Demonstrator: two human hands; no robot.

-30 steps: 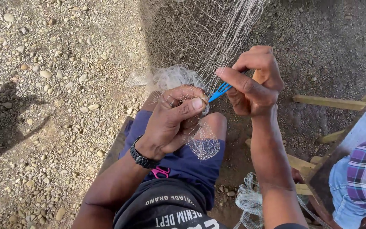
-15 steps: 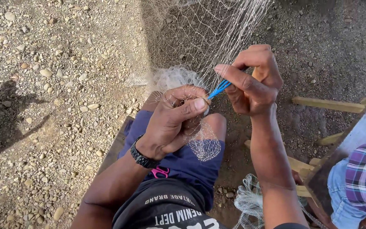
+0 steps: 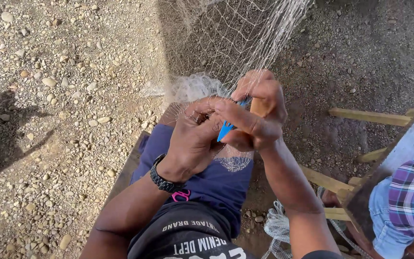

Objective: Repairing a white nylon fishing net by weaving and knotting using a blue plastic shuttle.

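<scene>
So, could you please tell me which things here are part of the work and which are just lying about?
In use:
- left hand pinching the fishing net
- right hand holding the blue netting needle

Lying about:
- wooden planks
- bundle of spare netting
- gravel

1 head camera looks steeply down, close.

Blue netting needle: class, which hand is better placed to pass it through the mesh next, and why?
Probably the right hand: its fingers already grip the blue netting needle beside the net. The left hand is pinching the mesh on the knee.
</scene>
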